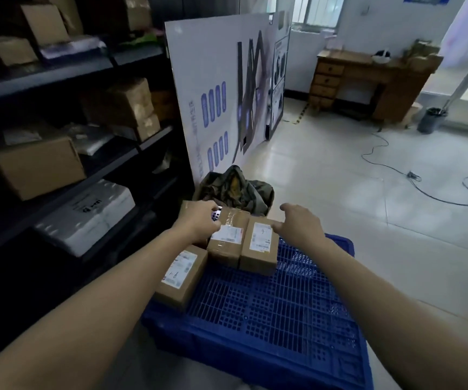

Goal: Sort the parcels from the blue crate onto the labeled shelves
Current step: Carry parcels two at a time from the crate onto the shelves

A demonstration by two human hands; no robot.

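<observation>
Head view. Storeroom with a pale tiled floor; dark shelves (66, 153) along the left already carry cardboard boxes and white poly parcels, the likely destinations. A blue crate (277, 313) sits near centre, three labelled parcels resting on its latticed top surface with labels upward, presumably so they can be read before sorting. The near-left parcel (180, 274) lies apart and untouched. The left hand (199, 220) curls over the far left corner of the middle parcel (227, 240); whether it actually clasps the box cannot be told, since the fingers hide the contact. The right hand (297, 223) is spread and unclenched, a fingertip at the far edge of the right parcel (261, 246), probably steadying it. Beyond stand a printed board (221, 80), a camouflage bundle (235, 190) and a wooden desk (367, 77).
</observation>
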